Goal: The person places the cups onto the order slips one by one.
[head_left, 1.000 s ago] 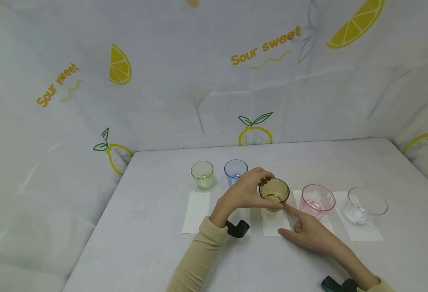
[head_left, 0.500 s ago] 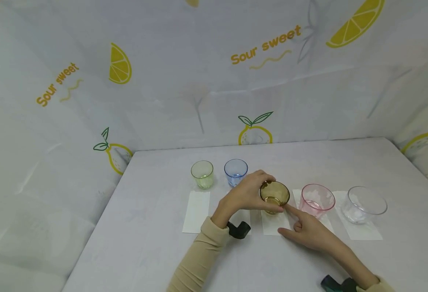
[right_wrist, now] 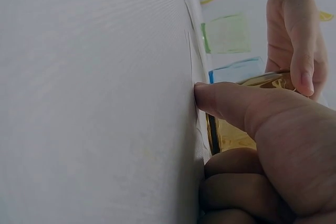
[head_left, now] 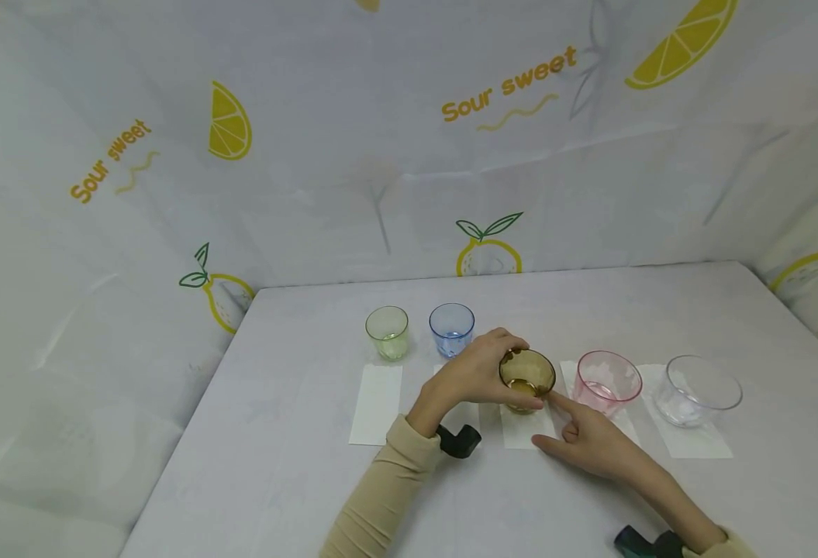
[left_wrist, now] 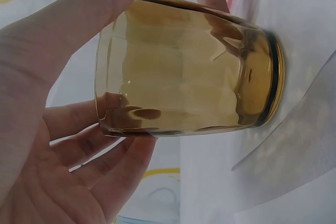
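Note:
My left hand (head_left: 477, 370) grips an amber glass tumbler (head_left: 529, 369) by its upper part, thumb on the near side and fingers round the far side. In the left wrist view the tumbler (left_wrist: 181, 66) has faceted walls and a thick base close over white paper; whether the base touches it, I cannot tell. My right hand (head_left: 593, 443) has its index finger stretched out to the tumbler's near right side. Its thumb (right_wrist: 223, 98) is straight at the table surface, and the other fingers are curled in. A white paper strip (head_left: 526, 434) lies beneath the tumbler.
A green glass (head_left: 388, 335) and a blue glass (head_left: 452, 329) stand behind paper strips at the left. Right of my hands, a pink glass (head_left: 607, 384) and a clear glass (head_left: 695, 391) stand on strips. The white table (head_left: 276, 465) meets a lemon-print cloth (head_left: 311, 194) behind.
The amber tumbler has come slightly toward me and a little down over its paper strip, with the left hand moving along. The right hand has stayed nearly in place.

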`<act>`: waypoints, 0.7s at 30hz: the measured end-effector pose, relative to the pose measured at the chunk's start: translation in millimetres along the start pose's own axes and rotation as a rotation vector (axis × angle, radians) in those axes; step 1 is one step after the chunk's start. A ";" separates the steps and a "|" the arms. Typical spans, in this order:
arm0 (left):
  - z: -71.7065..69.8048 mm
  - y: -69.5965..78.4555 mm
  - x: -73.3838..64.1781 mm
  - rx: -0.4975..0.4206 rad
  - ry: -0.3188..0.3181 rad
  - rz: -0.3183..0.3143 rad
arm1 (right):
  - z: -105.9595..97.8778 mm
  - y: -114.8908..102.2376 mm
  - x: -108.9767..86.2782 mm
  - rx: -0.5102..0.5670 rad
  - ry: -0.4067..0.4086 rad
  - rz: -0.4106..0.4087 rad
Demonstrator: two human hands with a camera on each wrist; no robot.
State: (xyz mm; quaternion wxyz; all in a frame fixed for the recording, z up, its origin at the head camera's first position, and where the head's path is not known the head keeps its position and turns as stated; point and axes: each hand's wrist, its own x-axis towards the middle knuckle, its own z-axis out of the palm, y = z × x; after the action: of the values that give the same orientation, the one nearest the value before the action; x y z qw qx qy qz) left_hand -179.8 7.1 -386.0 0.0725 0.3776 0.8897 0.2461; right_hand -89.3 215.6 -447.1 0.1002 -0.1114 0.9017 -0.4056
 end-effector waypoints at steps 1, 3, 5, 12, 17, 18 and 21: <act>0.3 -0.3 0.1 0.000 0.000 -0.003 | 0.1 0.0 0.0 0.001 0.001 -0.002; 0.7 -0.8 -0.3 -0.002 -0.002 -0.009 | 0.2 -0.1 0.1 0.000 0.003 -0.005; 0.8 -1.2 -0.6 0.000 -0.003 -0.011 | 0.5 -0.1 0.3 -0.003 0.006 -0.005; 1.2 -1.4 -0.9 -0.003 0.001 -0.009 | -0.1 0.0 0.6 -0.011 0.000 -0.002; 2.4 -1.3 0.2 -0.006 0.005 -0.002 | -0.7 0.4 0.3 -0.011 -0.002 -0.010; 2.5 -1.2 0.4 -0.006 0.005 -0.001 | -0.7 0.3 0.3 -0.014 -0.001 -0.012; 2.6 -1.1 0.6 -0.001 0.006 0.001 | -0.2 -0.5 0.2 -0.027 0.007 -0.016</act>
State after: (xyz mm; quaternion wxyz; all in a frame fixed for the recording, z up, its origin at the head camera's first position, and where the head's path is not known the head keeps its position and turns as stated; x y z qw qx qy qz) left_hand -180.1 7.9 -388.7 0.0699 0.3772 0.8897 0.2475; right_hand -89.5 215.3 -446.6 0.0924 -0.1185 0.9065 -0.3945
